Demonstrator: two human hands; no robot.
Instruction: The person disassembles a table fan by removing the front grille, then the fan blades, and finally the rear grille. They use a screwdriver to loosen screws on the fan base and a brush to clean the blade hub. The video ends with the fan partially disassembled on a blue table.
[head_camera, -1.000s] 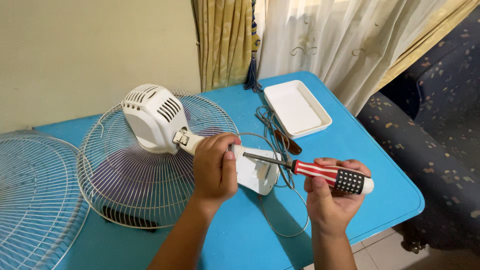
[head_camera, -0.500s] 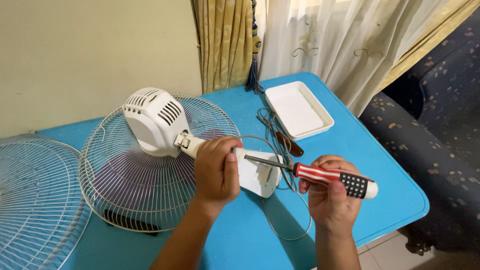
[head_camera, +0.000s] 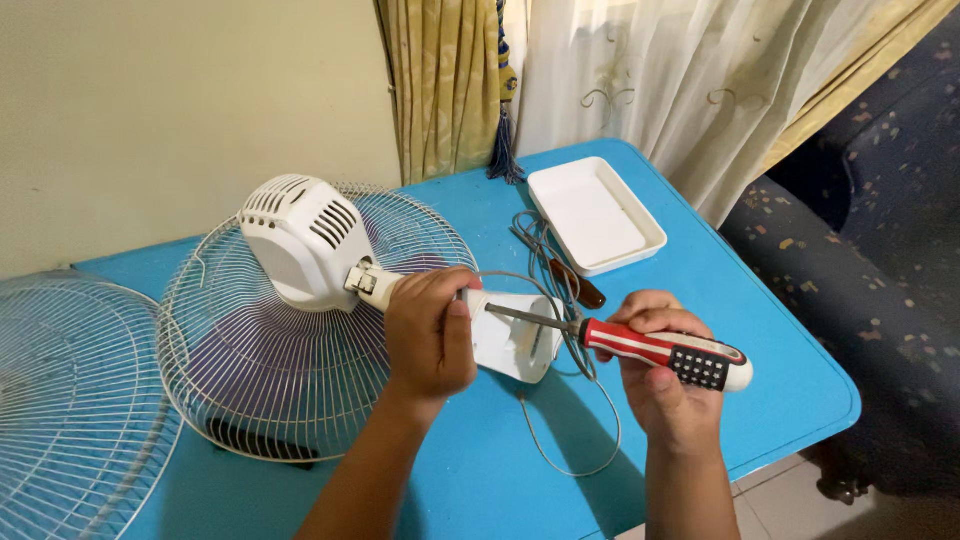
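Note:
A white fan lies on the blue table (head_camera: 760, 330), its motor housing (head_camera: 298, 240) resting on a wire grille (head_camera: 270, 350). My left hand (head_camera: 432, 335) grips the fan's white neck just right of the housing. My right hand (head_camera: 662, 375) holds a screwdriver (head_camera: 660, 350) with a red-and-white striped, black-studded handle. Its metal shaft points left, with the tip at the neck beside my left thumb. The fan's white base piece (head_camera: 518, 340) sits between my hands.
A second wire grille (head_camera: 70, 400) lies at the far left. A white rectangular tray (head_camera: 595, 215) stands at the back of the table, with a grey cord (head_camera: 560, 400) and a brown-handled tool (head_camera: 577, 287) near it. Curtains hang behind; a dark patterned sofa is at right.
My right hand has shifted its fingers around the screwdriver handle, which has turned slightly. My left hand keeps its hold on the fan neck.

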